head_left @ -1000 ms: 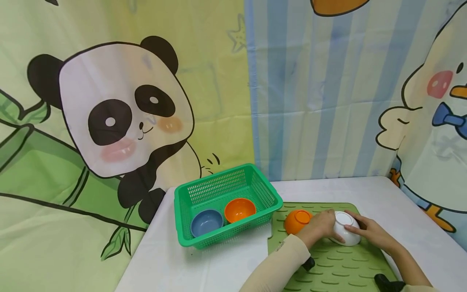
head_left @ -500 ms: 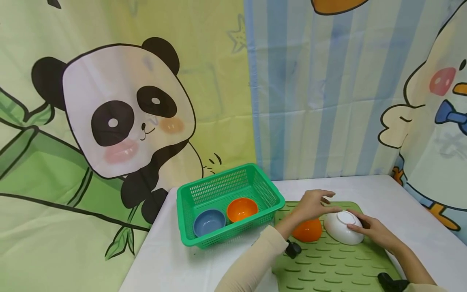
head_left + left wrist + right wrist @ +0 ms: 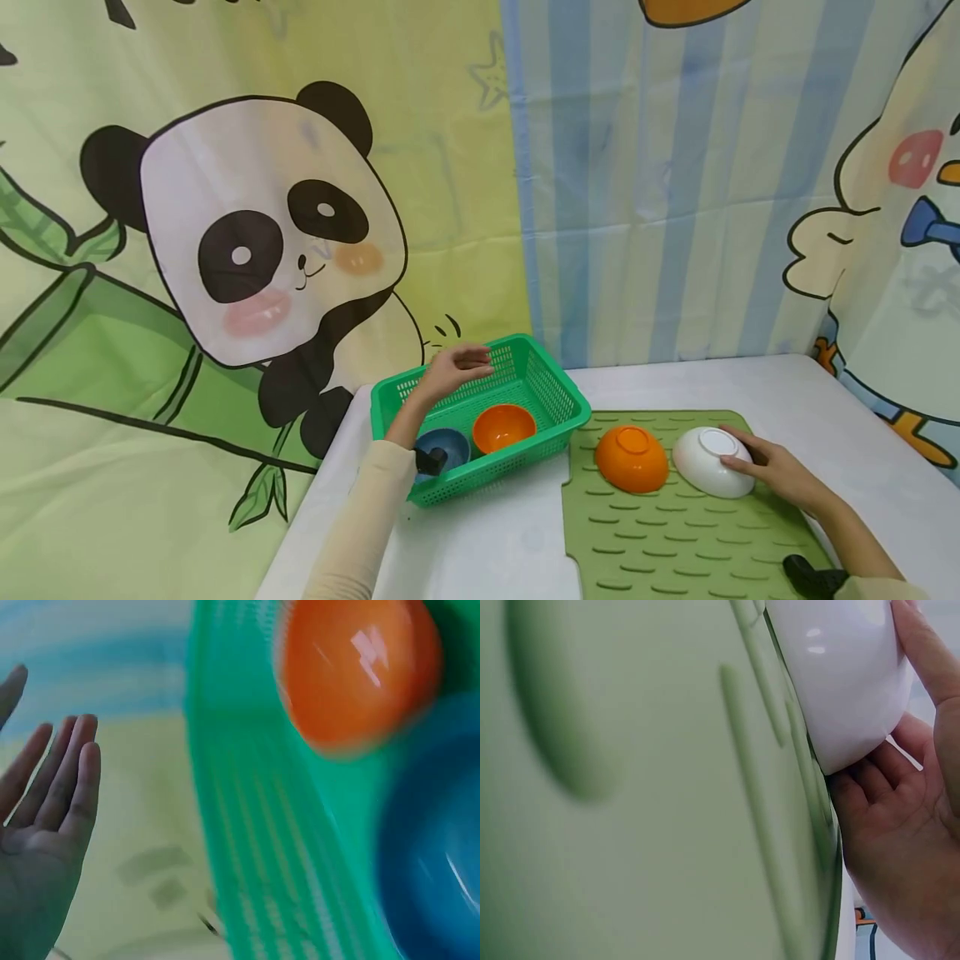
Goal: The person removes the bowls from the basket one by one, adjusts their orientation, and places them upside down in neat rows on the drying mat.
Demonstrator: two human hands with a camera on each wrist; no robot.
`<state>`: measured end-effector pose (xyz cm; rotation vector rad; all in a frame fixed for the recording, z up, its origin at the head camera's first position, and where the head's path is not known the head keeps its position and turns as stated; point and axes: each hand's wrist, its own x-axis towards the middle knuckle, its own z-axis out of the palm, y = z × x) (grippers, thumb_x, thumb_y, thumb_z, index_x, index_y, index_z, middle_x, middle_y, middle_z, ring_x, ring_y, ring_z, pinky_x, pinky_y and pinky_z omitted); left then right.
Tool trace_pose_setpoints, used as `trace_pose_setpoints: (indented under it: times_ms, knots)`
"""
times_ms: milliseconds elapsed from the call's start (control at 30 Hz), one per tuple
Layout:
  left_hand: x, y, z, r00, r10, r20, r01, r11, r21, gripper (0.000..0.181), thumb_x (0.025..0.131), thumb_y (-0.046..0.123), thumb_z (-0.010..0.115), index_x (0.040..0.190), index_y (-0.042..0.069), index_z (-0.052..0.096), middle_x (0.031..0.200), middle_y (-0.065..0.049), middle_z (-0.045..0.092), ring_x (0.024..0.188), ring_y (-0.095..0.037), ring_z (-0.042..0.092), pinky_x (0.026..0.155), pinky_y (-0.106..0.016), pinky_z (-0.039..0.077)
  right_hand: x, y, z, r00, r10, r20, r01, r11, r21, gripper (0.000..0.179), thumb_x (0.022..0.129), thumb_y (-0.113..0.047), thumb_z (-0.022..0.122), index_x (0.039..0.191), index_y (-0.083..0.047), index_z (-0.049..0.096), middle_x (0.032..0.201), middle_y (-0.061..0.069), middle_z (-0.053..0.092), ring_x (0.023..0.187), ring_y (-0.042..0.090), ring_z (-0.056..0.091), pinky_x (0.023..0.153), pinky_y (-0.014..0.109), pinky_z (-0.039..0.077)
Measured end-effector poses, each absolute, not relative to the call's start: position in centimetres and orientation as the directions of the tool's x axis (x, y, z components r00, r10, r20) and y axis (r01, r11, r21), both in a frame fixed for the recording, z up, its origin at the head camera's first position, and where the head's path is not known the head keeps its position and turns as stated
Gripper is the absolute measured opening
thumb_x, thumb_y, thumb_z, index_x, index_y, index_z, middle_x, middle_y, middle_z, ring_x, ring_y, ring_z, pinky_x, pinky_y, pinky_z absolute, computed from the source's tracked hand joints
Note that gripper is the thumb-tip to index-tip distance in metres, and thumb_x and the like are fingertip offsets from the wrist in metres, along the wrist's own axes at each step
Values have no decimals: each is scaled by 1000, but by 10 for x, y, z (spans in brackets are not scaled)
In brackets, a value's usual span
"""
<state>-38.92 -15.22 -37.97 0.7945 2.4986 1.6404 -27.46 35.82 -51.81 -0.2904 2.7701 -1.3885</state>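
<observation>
My left hand (image 3: 457,369) hovers over the green basket (image 3: 555,392) with its fingers extended and nothing in it. Inside the basket sit a blue bowl (image 3: 456,446), partly behind my left wrist, and an orange bowl (image 3: 504,429), both mouth up. On the green mat (image 3: 637,558) a white bowl (image 3: 708,467) lies upside down. My right hand (image 3: 783,473) holds its right side, thumb on the wall and fingers curled behind; in the right wrist view the fingers (image 3: 885,769) reach under its edge. Left of the white bowl, a second orange bowl (image 3: 632,460) rests upside down.
A white-covered table (image 3: 495,542) carries the basket and the mat. Behind it hangs a printed curtain (image 3: 637,208) with a panda and a duck-like figure. The basket stands left of the mat, close to the curtain.
My left hand has left the white bowl and swung left over the mat to above the basket. My right hand stays at the white bowl, which now leans less toward the orange one.
</observation>
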Motion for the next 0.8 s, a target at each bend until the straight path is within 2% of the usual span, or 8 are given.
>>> trace_pose_setpoints:
  times_ms: [167,333,433,600,667,800]
  knots:
    - [-400,-201,-404,-879,462,116,302,352,886,49,84,20,70,128,7,54,116,-13,60,106,-24,58,88,-39,47,-278,362,-515,-982,-175,66,-158,594,-789,70,93,-32,56,144,4,23,136,38,28,122,53,30,80,41,48]
    - [-405,-220,-424,-865,502,-1,189,327,926,51,86,15,67,132,5,49,122,-16,56,110,-25,56,94,-43,43,-280,364,-517,-985,-165,60,-147,590,-794,71,93,-32,56,144,4,22,137,38,28,122,53,29,83,46,47]
    - [-408,-224,-435,-858,513,-27,143,289,947,50,87,11,65,132,2,48,124,-17,55,112,-27,54,96,-45,41,-279,363,-520,-986,-160,50,-136,591,-795,71,93,-33,55,144,4,22,137,38,28,122,53,29,84,47,46]
    - [-410,-227,-452,-851,523,-41,81,208,975,46,86,2,63,129,-5,48,123,-19,55,116,-41,47,97,-53,36,-277,360,-523,-987,-155,39,-123,583,-803,71,93,-33,55,145,2,21,137,38,27,123,53,28,86,52,44]
    - [-409,-229,-455,-844,533,-59,70,218,973,44,86,-1,62,128,-6,49,123,-23,53,116,-43,47,96,-52,38,-276,359,-524,-987,-153,41,-123,581,-805,71,93,-34,55,145,2,22,137,37,27,123,53,28,86,52,44]
    - [-407,-232,-458,-822,554,-133,53,307,950,43,87,1,62,128,-6,49,127,-29,48,112,-34,53,94,-44,43,-273,357,-524,-989,-142,45,-120,583,-804,72,93,-34,55,145,3,22,137,38,27,122,53,29,86,52,44]
